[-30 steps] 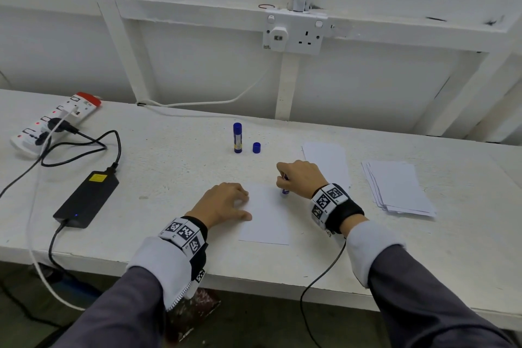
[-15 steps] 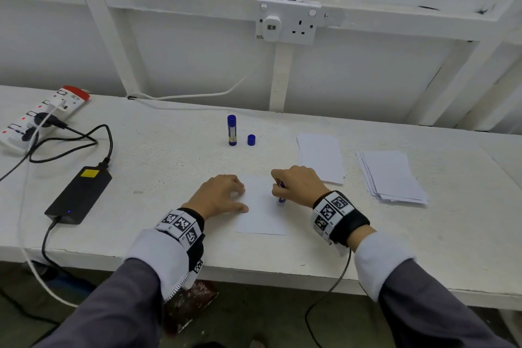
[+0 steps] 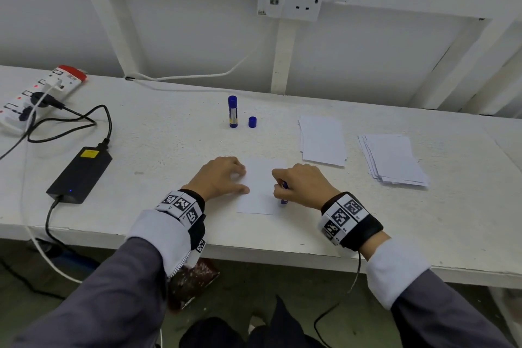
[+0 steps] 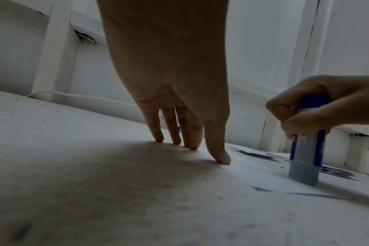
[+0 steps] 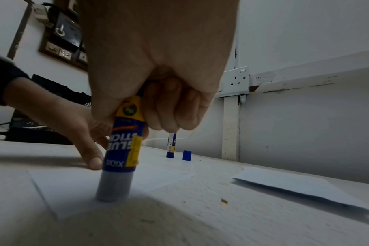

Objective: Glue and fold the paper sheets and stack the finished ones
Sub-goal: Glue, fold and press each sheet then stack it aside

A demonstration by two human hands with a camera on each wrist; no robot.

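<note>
Here the right hand is wrapped around a glue stick, fingers curled on its barrel, the exposed tip pressed down onto the paper sheet low in the middle of the head view. The left hand lies spread at the sheet's left edge, fingertips flat on the paper to pin it to the surface.

The tip sits close to the sheet's near right corner, so a stroke carried too far would likely run off the paper and smear glue on the surface, where the sheet could then stick. Since only the left edge is held, a hard drag might also crumple or swing the free side.

Right of centre lie a folded sheet and, nearer the right edge of the frame, a pile of loose sheets. Above centre, a second glue stick stands upright with a loose blue cap just beside it.
</note>
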